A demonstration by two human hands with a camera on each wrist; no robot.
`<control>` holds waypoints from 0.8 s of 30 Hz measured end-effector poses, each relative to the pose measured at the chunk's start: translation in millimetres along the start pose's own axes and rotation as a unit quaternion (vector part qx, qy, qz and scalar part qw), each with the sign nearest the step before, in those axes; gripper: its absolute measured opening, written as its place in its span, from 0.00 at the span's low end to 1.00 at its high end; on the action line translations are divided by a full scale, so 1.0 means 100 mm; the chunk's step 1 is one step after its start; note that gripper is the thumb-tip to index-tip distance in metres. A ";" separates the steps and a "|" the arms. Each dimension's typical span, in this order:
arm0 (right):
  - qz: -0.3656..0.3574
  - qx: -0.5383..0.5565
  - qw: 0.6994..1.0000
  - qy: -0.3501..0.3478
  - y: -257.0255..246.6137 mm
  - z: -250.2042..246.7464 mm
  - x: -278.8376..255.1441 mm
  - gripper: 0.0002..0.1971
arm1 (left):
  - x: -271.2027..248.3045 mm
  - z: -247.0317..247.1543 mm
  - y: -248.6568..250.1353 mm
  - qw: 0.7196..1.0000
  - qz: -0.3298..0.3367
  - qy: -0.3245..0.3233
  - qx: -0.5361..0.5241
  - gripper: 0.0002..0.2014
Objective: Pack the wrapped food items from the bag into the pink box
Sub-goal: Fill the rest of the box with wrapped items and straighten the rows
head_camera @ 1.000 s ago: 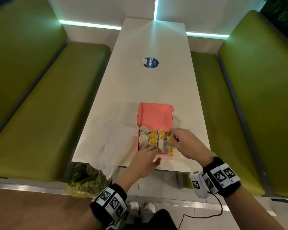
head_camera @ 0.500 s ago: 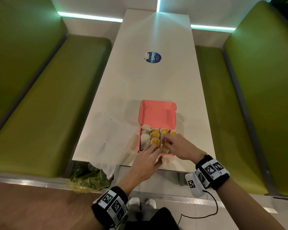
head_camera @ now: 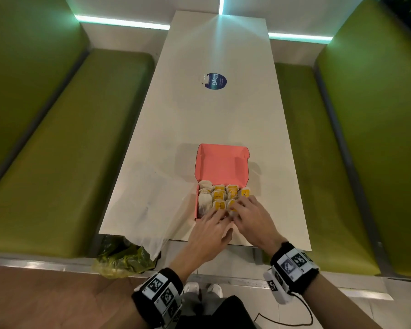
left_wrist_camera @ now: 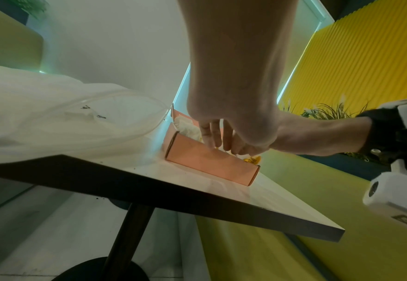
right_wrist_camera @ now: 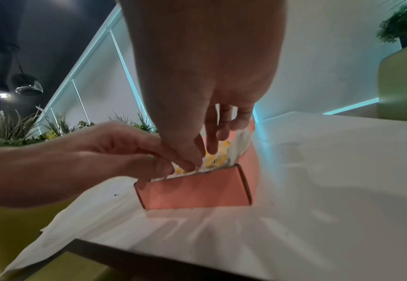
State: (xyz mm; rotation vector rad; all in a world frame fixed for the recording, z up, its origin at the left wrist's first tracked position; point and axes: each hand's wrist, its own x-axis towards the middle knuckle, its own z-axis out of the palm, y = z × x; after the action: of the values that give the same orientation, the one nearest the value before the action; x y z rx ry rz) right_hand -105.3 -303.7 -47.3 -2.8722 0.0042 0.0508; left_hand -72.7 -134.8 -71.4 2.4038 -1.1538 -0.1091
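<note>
The pink box (head_camera: 221, 162) lies open near the table's front edge, its lid tipped back. Several wrapped food items (head_camera: 220, 194) with yellow labels fill it in rows, with plain white ones at the left. My left hand (head_camera: 217, 213) reaches over the front wall (right_wrist_camera: 195, 190), and its curled fingers and thumb (right_wrist_camera: 188, 167) pinch a wrapped item in the near row. My right hand (head_camera: 240, 207) hovers over the front right corner, its straight fingers (right_wrist_camera: 209, 144) pressing down on the items (right_wrist_camera: 215, 161). The flat white bag (head_camera: 152, 200) lies left of the box.
A crumpled yellow-green plastic bag (head_camera: 124, 257) hangs below the table's front left corner. A round blue sticker (head_camera: 215, 81) sits mid-table. Green benches run along the left (head_camera: 45, 162) and right (head_camera: 365, 138). The table top (head_camera: 211, 119) stretches beyond the box.
My right hand has brought a yellow-labelled item down into the front right of the box. Both hands have closed in over the near row.
</note>
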 end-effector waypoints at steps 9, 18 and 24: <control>0.005 -0.009 0.999 -0.033 -0.07 0.14 0.03 0.12 | 0.02 0.00 -0.01 0.999 -0.018 -0.041 0.013 0.13; 0.066 0.080 0.991 0.081 -0.06 0.00 -0.15 0.11 | -0.02 -0.25 -0.12 0.969 -0.182 0.113 -0.124 0.12; 0.225 0.314 0.916 0.104 0.02 0.12 -0.39 0.26 | -0.16 -0.30 -0.18 0.931 -0.285 0.108 -0.199 0.24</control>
State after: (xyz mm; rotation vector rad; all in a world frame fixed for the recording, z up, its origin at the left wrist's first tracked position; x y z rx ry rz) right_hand -144.8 -302.2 -57.4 -2.1635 0.6088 -0.1438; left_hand -62.2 -102.1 -54.8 2.2327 -0.2718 -0.2324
